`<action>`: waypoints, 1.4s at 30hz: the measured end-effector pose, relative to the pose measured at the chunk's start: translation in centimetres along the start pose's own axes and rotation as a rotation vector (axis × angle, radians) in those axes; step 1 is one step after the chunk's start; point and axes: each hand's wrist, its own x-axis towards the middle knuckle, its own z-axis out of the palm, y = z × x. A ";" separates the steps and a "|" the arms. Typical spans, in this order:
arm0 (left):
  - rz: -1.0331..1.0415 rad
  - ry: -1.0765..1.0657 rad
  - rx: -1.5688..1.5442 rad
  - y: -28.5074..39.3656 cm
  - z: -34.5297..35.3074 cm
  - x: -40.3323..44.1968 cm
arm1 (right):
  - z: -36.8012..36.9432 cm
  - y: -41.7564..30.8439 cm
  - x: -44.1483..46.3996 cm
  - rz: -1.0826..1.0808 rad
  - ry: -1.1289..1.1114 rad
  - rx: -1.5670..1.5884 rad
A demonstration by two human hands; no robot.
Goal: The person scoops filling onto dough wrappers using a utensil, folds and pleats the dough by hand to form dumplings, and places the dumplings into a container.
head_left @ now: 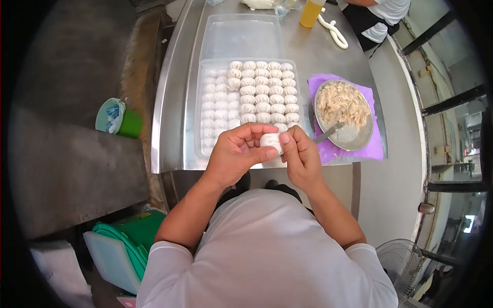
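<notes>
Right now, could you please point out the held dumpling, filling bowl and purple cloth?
Held dumpling (270,142): head view, white upper surface.
Filling bowl (353,139): head view, bare metal inside.
Purple cloth (375,147): head view, near right corner.

Near head-worn view, steeply downward

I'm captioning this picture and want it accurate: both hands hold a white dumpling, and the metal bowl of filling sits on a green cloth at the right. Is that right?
Not quite: the cloth is purple, not green, as the head view shows. The left hand and right hand do hold a white dumpling, and the metal bowl of filling sits at the right.
</notes>
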 end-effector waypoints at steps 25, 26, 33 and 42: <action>0.095 0.138 0.036 1.4 -0.8 4.3 | 0.6 1.3 6.8 0.257 0.009 0.522; 0.109 0.136 0.024 1.6 -0.7 4.4 | 0.6 1.5 7.0 0.219 -0.022 0.459; 0.234 0.246 0.107 1.3 -1.1 5.2 | 1.1 1.7 8.8 0.158 -0.060 0.272; 0.238 0.412 0.338 4.8 -6.4 7.0 | 1.5 1.6 13.5 0.157 -0.083 0.418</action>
